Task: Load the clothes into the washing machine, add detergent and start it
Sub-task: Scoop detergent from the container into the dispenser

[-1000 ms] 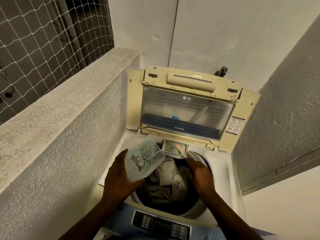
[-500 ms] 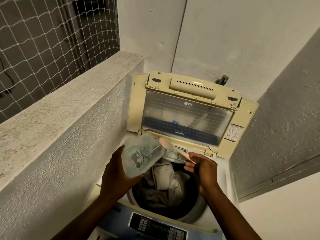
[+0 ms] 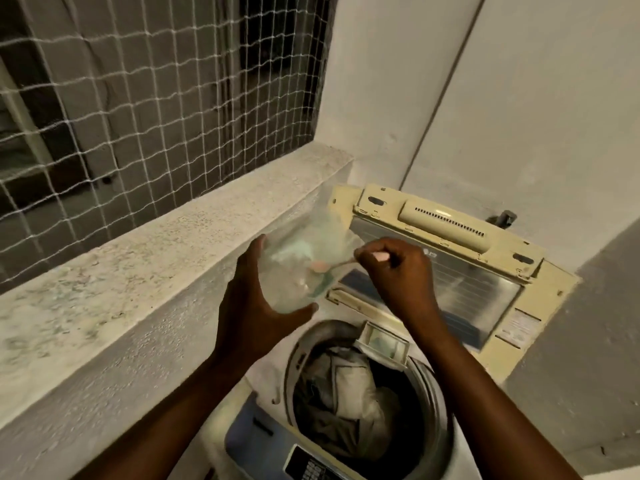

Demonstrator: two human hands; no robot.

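A top-loading washing machine [image 3: 460, 441] stands below me with its cream lid [image 3: 446, 258] raised. Grey and white clothes [image 3: 346, 400] fill the drum. At the drum's back rim a small detergent drawer [image 3: 382, 344] is pulled out, with pale powder in it. My left hand [image 3: 252, 306] holds a clear plastic detergent container [image 3: 301, 268] above the machine's left side, tilted toward me. My right hand [image 3: 394, 268] grips a pink spoon [image 3: 322, 266] whose bowl dips into the container.
A rough concrete ledge [image 3: 138, 271] runs along the left, topped by a netted window opening [image 3: 138, 98]. White walls close in behind and to the right. The blue control panel [image 3: 263, 445] sits at the machine's front edge. A dark tap [image 3: 504, 218] pokes out behind the lid.
Both hands have risen from the drum. The right hand lifted the spoon from the drawer and put it into the container. My view tilted up and left.
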